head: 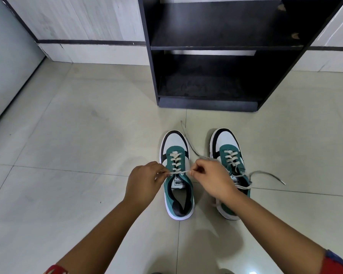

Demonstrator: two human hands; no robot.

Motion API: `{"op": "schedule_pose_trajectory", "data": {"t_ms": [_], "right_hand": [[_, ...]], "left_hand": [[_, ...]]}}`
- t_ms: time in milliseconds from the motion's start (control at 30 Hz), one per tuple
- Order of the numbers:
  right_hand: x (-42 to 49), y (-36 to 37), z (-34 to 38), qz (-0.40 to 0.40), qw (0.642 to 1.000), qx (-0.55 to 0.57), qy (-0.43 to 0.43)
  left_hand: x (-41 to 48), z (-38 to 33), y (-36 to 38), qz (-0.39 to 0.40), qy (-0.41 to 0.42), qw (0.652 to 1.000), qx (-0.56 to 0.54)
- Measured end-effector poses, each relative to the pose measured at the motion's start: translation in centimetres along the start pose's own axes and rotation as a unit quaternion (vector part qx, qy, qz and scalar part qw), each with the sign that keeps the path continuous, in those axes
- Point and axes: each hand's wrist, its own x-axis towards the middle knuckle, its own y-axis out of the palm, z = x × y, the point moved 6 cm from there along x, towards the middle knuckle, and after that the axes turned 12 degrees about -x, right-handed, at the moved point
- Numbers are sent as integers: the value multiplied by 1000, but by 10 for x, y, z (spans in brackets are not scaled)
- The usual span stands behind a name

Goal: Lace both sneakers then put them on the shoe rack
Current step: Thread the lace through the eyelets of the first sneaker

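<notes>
Both hands, left (pixel 145 182) and right (pixel 212 178), are pinching the lace (pixel 179 172) taut over the left sneaker (pixel 177 175) on the floor (pixel 67 135) before the rack (pixel 216 56); uneven pulling is likely risking slack crossings or a slipped end.

Two bare forearms reaching forward and down from the lower edge, converging toward the centre. Left hand (pixel 145 182) knuckles up, fingertips pinched together. Right hand (pixel 212 178) likewise curled, thumb and forefinger pinched, apparently on a thin lace. Hands near, not touching.
</notes>
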Motion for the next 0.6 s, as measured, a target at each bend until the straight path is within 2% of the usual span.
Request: {"op": "schedule_pose_trajectory", "data": {"t_ms": [133,300,600], "right_hand": [[-1,15,-14,42,993,84,67],[-7,29,-24,44,959,245,135],[-4,38,-25,47,947,285,141]], "left_hand": [[-3,6,0,-12,-12,1000,-10],[-9,15,2,-18,-43,998,-36],[-10,20,3,-10,-59,997,-46]]}}
